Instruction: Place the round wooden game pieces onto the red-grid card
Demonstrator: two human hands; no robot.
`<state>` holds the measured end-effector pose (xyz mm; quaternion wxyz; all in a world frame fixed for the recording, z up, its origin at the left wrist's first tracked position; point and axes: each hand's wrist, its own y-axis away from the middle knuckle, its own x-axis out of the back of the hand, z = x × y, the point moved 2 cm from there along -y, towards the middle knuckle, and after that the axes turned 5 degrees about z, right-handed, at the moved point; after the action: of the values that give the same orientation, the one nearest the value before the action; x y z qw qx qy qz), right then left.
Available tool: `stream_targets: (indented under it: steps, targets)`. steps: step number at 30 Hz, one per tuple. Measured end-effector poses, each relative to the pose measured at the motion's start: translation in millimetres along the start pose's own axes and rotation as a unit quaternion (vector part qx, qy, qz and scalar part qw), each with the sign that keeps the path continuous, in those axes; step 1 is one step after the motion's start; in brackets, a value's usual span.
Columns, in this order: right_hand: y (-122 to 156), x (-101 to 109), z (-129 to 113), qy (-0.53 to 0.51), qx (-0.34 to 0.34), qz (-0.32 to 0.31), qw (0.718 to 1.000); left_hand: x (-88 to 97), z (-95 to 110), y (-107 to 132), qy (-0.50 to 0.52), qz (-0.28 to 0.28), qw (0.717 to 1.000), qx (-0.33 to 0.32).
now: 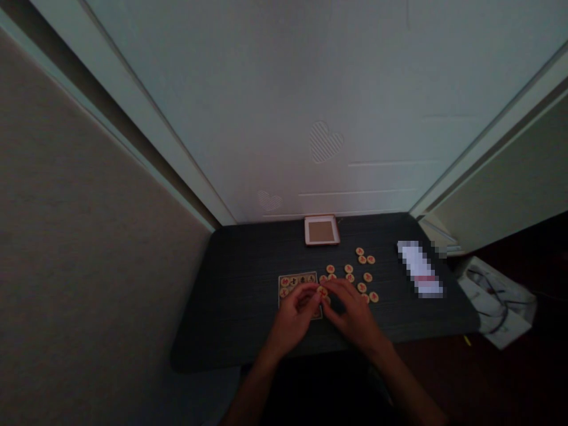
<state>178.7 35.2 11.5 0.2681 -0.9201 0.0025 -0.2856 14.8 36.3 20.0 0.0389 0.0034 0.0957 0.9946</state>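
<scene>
A round wooden Chinese chess piece (322, 291) with a red character is between the fingertips of my two hands. My left hand (295, 313) is closed, thumb and index finger at the piece's left edge. My right hand (352, 310) curls in from the other side, its fingertips at the right edge. Beneath my hands lies a flat rectangular tray (279, 290) with rows of similar pieces; my left hand covers much of it. Just beyond my right hand, several loose red-marked pieces (348, 269) are scattered on the table.
The dark table (231, 284) stands against a pale panel (266, 118) with raised hearts. A shallow open box lid (306, 232) sits at the back edge. To the right is a blurred-out pale object (419, 269). A white box with cables (501, 302) is beyond the right edge.
</scene>
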Motion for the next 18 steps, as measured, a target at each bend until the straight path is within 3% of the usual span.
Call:
stream_targets:
  steps: [10,18]
  targets:
    - [8.9,-4.2,-0.2,-0.007,0.026,0.013,1.0,-1.6,-13.1,-8.4,0.003,0.016,1.0,0.025]
    - [11.4,-3.6,0.6,-0.013,0.014,0.033,0.999,-3.3,-11.6,-7.0,0.034,-0.014,0.999,0.04]
